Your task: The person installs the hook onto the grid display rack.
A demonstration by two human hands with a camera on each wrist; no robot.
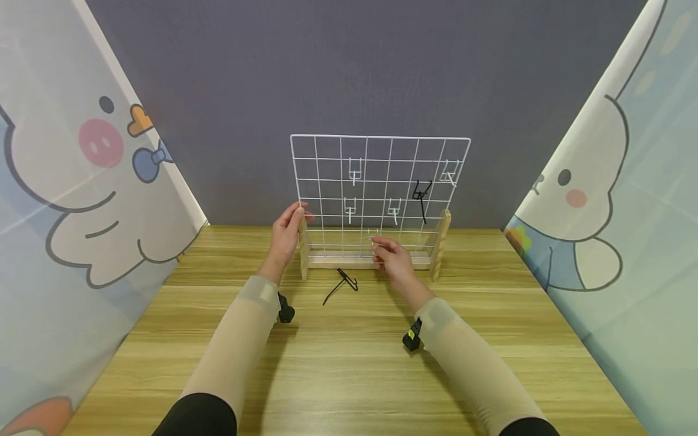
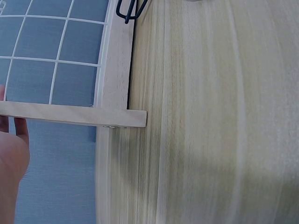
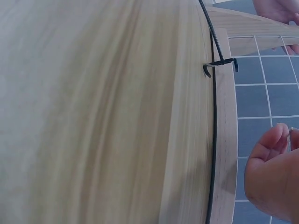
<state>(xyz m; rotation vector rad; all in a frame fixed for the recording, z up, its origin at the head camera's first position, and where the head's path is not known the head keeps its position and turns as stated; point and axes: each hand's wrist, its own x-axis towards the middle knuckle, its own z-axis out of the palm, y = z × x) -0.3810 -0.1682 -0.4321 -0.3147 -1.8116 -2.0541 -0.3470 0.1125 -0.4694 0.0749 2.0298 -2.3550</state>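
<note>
A white wire grid rack [image 1: 380,138] stands upright in a wooden base [image 1: 338,263] with two side posts. My left hand [image 1: 283,236] grips the top of the left post [image 1: 303,248], thumb in front and fingers behind. In the left wrist view, that hand [image 2: 13,151] is cut off by the frame edge. Low on the grid, right of its middle, my right hand [image 1: 397,265] pinches a small white hook [image 1: 373,232], mostly hidden by the fingers. Whether this hook rests on a wire I cannot tell.
Several white hooks [image 1: 355,173] and one black hook [image 1: 420,195] hang on the grid. Another black hook [image 1: 342,281] lies on the wooden table [image 1: 349,363], before the base. A dark wall [image 1: 382,66] rises behind, with printed cloths [image 1: 60,169] at both sides.
</note>
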